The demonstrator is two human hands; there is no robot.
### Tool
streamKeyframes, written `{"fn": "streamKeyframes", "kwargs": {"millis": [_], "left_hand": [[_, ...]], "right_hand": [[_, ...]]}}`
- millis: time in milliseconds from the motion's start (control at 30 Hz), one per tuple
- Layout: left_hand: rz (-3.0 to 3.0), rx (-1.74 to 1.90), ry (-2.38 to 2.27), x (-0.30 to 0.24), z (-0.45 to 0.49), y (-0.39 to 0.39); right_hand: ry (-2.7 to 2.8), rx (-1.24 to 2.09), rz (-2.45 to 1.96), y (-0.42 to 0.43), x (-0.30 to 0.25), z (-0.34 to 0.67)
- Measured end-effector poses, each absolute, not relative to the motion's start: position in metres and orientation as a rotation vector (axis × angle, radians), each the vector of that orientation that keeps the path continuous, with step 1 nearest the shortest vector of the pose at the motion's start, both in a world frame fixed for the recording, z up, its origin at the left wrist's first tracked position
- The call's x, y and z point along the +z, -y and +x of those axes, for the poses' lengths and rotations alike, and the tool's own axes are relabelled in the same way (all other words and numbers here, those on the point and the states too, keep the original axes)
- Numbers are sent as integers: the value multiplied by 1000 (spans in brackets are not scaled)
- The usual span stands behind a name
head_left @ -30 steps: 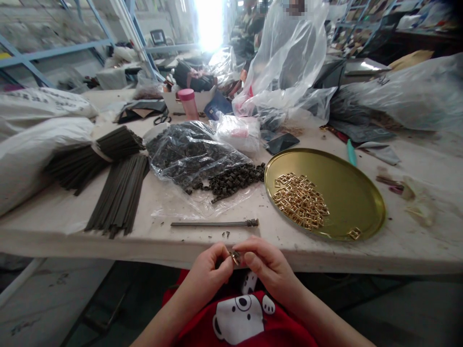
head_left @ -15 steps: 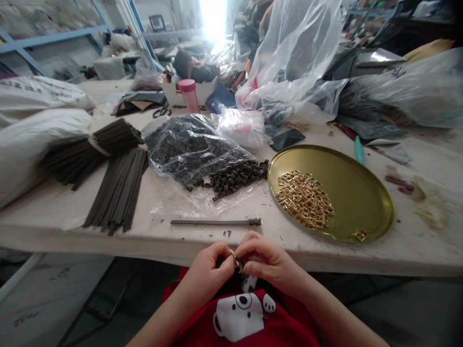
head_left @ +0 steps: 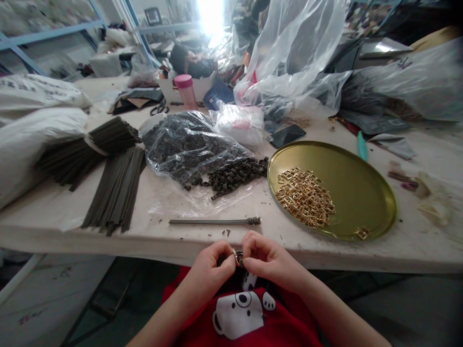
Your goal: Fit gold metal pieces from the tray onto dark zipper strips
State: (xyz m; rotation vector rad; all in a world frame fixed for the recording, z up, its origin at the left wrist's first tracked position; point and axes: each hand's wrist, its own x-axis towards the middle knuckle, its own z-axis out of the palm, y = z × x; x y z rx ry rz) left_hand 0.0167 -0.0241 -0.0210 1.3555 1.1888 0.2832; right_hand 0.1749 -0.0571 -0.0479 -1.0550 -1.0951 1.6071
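Close together at the table's front edge, my two hands work over a small gold buckle (head_left: 236, 257). My left hand (head_left: 214, 264) pinches the buckle between thumb and forefinger. My right hand (head_left: 266, 260) is closed on a dark strap piece (head_left: 240, 259) that curves at the buckle; its far end is hidden by the fingers. Just beyond lies a thin dark strap (head_left: 210, 221) with loops and a gold buckle at its right end. To the right, a heap of gold buckles (head_left: 306, 200) lies on a round gold tray (head_left: 358, 188).
A clear plastic bag (head_left: 188, 140) spills dark loops (head_left: 237, 177) at mid-table. Bundled dark straps (head_left: 114, 193) lie left, near white sacks (head_left: 43, 130). Behind are a pink-lidded bottle (head_left: 186, 91), a phone (head_left: 288, 136) and scissors (head_left: 158, 109). A teal tool (head_left: 362, 146) lies beyond the tray.
My right hand's fingers have shifted slightly and curled in more; the gold buckle and the dark strap piece between the hands now show more plainly. The view has shifted a little.
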Motion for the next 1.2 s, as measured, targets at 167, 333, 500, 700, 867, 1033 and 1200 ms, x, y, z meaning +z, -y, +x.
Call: {"fn": "streamKeyframes", "kwargs": {"millis": [167, 333, 500, 700, 867, 1033, 1200], "left_hand": [[1374, 305, -1193, -25, 16, 23], [1402, 304, -1173, -25, 15, 24], [1347, 300, -1158, -22, 17, 27], [1346, 339, -1174, -21, 19, 29], [1387, 354, -1174, -24, 22, 31], [1397, 344, -1169, -27, 21, 32], [1388, 323, -1144, -28, 21, 32]], "right_hand": [[884, 1665, -1123, 58, -51, 172], [688, 1716, -1142, 61, -53, 171], [553, 1716, -1021, 65, -59, 163], [880, 1257, -1152, 71, -67, 149], [1264, 906, -1296, 77, -73, 148], [1359, 816, -1373, 76, -69, 149], [1341, 822, -1430, 72, -63, 149]]}}
